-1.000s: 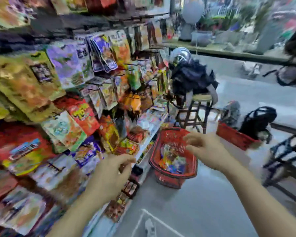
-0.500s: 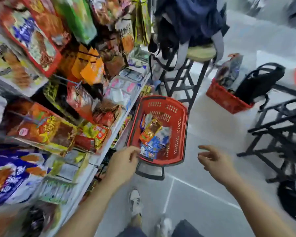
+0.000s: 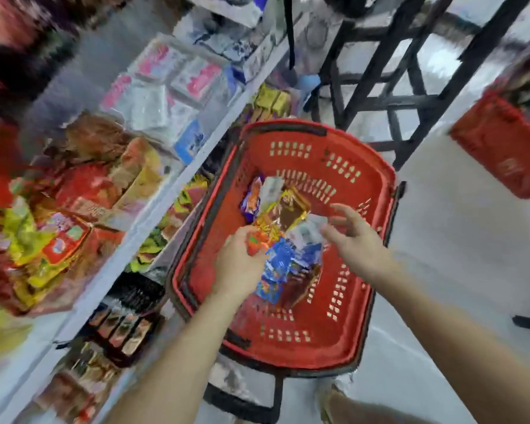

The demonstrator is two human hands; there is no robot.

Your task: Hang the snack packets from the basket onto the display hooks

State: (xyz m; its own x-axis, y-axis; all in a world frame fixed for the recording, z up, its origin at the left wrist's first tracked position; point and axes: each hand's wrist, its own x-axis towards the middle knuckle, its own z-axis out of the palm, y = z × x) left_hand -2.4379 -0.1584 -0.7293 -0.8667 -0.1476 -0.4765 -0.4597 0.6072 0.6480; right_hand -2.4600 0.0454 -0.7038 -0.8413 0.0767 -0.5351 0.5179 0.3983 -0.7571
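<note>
A red plastic basket [image 3: 318, 347] stands on the floor beside the shelving, with a pile of snack packets [image 3: 291, 209] inside. Both my hands are down in it. My left hand [image 3: 239, 267] curls its fingers around an orange snack packet [image 3: 256, 241] at the left side of the pile, next to a blue packet [image 3: 280, 264]. My right hand [image 3: 355, 240] hovers over the right side of the pile with fingers spread, holding nothing. The display hooks are out of view; the picture is blurred by motion.
Shelves with boxed and bagged snacks [image 3: 83, 191] run along the left, close to the basket. A black stool frame [image 3: 380, 71] stands behind the basket, and a second red basket [image 3: 502, 148] sits at the right. The basket's black handle [image 3: 245, 402] lies toward me.
My view has dropped from the hanging display down to the basket. Both hands have moved forward into the basket, and the left hand has closed on an orange packet.
</note>
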